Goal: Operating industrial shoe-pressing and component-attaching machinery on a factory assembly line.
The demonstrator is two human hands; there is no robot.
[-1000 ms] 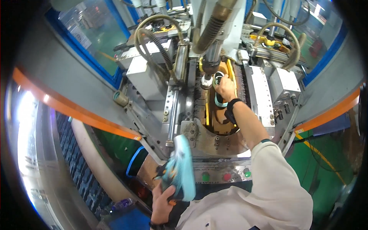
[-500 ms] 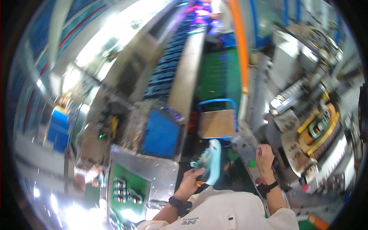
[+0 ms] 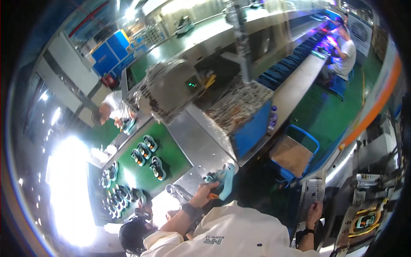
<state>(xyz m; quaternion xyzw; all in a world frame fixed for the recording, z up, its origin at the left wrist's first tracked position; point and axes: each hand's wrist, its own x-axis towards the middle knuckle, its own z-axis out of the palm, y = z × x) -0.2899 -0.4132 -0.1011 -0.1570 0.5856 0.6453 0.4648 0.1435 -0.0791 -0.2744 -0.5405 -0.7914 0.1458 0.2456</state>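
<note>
A: Where do we see the left hand (image 3: 204, 195), and what does it have?
B: We see it in front of the white shirt (image 3: 239, 227); its fingers are closed around a teal shoe (image 3: 227, 182), which it carries near the corner of the metal table (image 3: 203, 158). Whether the shoe touches this table, we cannot tell.
A: And the right hand (image 3: 314, 213)?
B: It is well apart from the left one, at the metal panel (image 3: 311, 190) of the machine. Its fingers look bent, but we cannot tell how far it is open, or if it has hold of something.
A: What do we find around the hands?
B: Beside the right hand, in a yellow-edged fixture (image 3: 352, 229), sits another shoe (image 3: 364, 221). On the left, several shoes (image 3: 157, 168) are set on a green surface (image 3: 175, 156). Beyond it, a co-worker (image 3: 113, 103) bends over a shoe. Ahead we see a blue-framed stool (image 3: 291, 156) and, near it, a purple bottle (image 3: 272, 120).
</note>
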